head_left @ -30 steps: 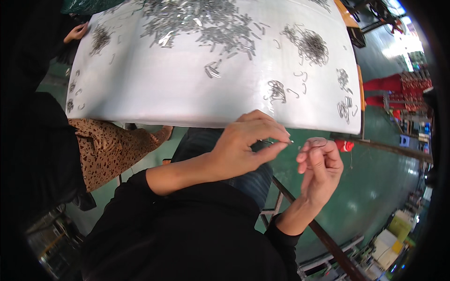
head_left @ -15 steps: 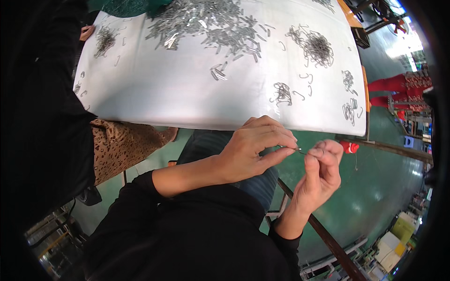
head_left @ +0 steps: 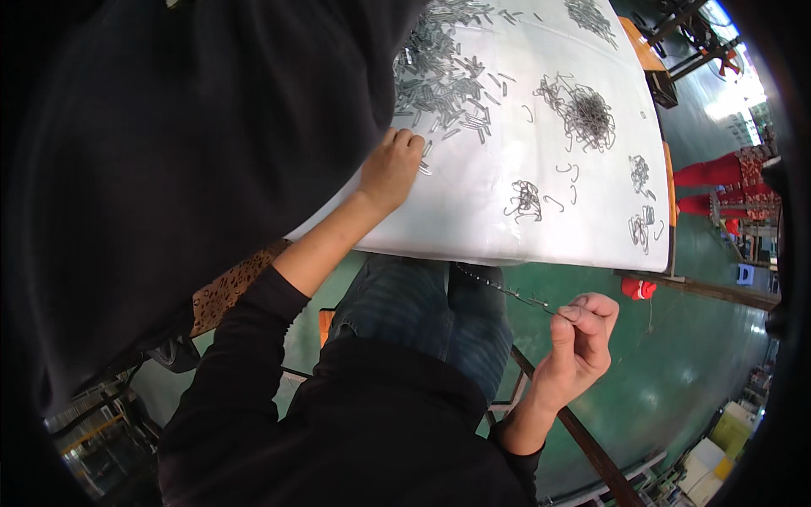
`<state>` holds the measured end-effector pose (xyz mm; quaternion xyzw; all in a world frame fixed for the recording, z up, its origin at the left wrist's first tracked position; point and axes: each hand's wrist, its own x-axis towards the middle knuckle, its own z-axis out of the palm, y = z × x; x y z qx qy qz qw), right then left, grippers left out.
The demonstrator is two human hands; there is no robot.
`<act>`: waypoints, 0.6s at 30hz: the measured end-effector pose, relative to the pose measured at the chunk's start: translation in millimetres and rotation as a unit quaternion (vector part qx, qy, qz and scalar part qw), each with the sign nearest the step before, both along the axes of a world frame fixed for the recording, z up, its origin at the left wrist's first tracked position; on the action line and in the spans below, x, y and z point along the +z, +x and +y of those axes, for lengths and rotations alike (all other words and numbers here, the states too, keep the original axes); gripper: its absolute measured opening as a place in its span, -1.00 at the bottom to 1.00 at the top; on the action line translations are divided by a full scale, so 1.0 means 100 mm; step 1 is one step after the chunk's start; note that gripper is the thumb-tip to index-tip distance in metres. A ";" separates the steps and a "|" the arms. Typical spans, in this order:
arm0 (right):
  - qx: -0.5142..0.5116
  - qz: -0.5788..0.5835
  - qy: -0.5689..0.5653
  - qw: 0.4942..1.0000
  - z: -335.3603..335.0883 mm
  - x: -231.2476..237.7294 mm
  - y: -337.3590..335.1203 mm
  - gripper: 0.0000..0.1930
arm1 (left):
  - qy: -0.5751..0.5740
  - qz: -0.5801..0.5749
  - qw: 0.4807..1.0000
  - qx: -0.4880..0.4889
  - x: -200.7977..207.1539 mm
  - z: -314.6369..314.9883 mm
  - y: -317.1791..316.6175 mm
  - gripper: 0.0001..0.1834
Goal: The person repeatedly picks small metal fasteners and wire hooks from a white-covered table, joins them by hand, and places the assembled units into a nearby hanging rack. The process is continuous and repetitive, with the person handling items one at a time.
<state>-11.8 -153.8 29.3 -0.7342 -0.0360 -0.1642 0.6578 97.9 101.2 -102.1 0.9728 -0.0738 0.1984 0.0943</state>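
My right hand (head_left: 579, 342) is closed in a pinch, thumb against fingers, beyond the table's near edge. From the pinch a thin dark strand with small shiny metal bits (head_left: 505, 290) runs left over my lap. My left hand (head_left: 390, 173) rests on the white-topped table (head_left: 473, 190), its fingers curled down at small, narrow metal pieces (head_left: 426, 162) near the loose pile's edge. Its fingertips are partly hidden, so what they hold cannot be made out. The large pile of flat, shiny metal pieces (head_left: 443, 89) lies just beyond that hand.
A person's black sleeve (head_left: 253, 110) covers the table's left part. Bent wire hooks (head_left: 587, 118) lie heaped at right, with smaller clusters (head_left: 525, 201) nearer me. A dark wooden bar (head_left: 591, 444) runs beside my right forearm. Red trousers (head_left: 710, 175) of someone show at far right.
My left hand has left the right hand and reached up-left to the metal pieces. The strand now shows from the right hand's pinch. The neighbour's black sleeve has come across the table's left side.
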 end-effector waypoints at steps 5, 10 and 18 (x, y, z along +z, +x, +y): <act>-0.002 0.019 -0.024 1.000 0.02 -0.06 -0.02 -0.86 | 0.018 0.024 0.999 -0.039 0.05 0.03 0.06 -0.83; 0.027 -0.030 -0.010 0.999 0.01 -0.13 -0.04 -0.84 | 0.052 0.078 0.995 -0.039 0.15 0.07 0.08 -0.75; 0.037 -0.022 -0.032 0.999 0.05 -0.19 -0.02 -0.84 | -0.006 0.071 0.997 -0.035 0.09 0.20 0.24 -0.72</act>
